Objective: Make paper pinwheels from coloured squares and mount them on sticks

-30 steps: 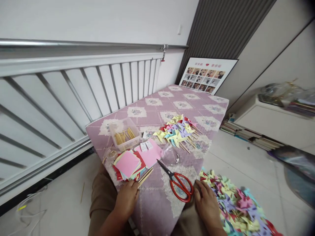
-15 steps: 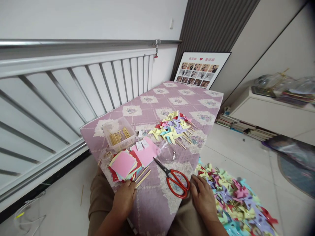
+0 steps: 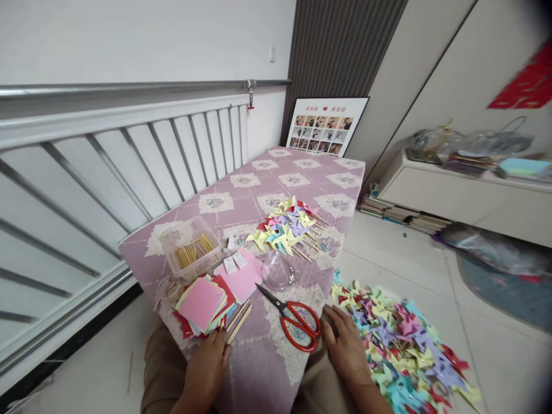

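Observation:
My left hand (image 3: pixel 207 363) rests at the near edge of the purple patterned table (image 3: pixel 267 368), its fingertips on two wooden sticks (image 3: pixel 237 322) beside a stack of coloured paper squares (image 3: pixel 202 303). My right hand (image 3: pixel 344 345) lies flat with fingers stretched out at the table's right near corner, just right of the red-handled scissors (image 3: pixel 293 320). It holds nothing. A heap of finished paper pinwheels (image 3: pixel 284 228) lies further back on the table.
A clear box of wooden sticks (image 3: pixel 190 251) stands at the left. A large pile of pinwheels (image 3: pixel 401 345) covers the floor to the right. A white slatted rail (image 3: pixel 129 149) runs along the left; a photo board (image 3: pixel 324 126) leans at the far end.
The view has swung right and down a little, so everything sits further left in frame. Both hands stay where they were on the table's near edge.

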### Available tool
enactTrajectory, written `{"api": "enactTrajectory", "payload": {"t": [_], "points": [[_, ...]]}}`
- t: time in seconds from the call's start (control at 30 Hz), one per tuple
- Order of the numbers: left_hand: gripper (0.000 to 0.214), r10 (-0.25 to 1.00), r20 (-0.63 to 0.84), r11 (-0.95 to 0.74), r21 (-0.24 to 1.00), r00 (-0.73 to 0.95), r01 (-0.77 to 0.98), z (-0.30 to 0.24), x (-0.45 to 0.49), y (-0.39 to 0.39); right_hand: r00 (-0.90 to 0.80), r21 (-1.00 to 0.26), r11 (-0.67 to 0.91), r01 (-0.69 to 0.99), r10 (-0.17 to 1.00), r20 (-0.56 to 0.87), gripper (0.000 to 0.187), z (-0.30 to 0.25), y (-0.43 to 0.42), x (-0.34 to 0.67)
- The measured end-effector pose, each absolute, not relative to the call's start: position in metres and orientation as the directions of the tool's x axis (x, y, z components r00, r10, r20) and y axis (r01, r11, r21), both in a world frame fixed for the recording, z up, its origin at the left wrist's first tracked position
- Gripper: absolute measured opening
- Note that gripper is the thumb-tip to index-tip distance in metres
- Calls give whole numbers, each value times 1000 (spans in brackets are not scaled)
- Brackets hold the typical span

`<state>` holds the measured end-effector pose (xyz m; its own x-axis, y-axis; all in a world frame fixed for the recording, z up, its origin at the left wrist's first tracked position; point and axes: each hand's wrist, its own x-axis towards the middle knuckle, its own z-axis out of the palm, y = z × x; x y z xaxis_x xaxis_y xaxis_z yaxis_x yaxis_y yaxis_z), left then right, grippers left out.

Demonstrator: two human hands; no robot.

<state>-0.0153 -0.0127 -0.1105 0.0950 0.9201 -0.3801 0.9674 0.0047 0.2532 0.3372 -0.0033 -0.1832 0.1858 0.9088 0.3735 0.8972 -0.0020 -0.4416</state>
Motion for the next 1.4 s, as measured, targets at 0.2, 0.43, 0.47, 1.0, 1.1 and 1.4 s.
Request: {"api": "enactTrajectory", "payload": {"t": [0.2,0.43,0.47,1.0,1.1,1.4], "points": [[32,916,-392,11,241,87,970,-109,-11,-10,191,-438,-4,899,903,384,41,-181,-4,337],[22,915,-393,0,231,93,973,-107,-7,-8,205,-453,-14,892,904,376,38,-183,-5,339],[21,915,-393,-3,227,94,974,-107,-7,-7,206,-454,-16,891,905,373,38,-183,-5,339],[20,875,-484,54,134,18,989,-99,-2,-5,193,-428,-9,904,900,390,34,-188,-6,342],[20,878,-478,73,155,10,985,-101,-3,-7,180,-417,8,909,895,409,35,-188,-6,342],[18,875,-484,88,152,-4,984,-105,-4,-4,165,-413,23,911,896,413,34,-185,-6,343]]}}
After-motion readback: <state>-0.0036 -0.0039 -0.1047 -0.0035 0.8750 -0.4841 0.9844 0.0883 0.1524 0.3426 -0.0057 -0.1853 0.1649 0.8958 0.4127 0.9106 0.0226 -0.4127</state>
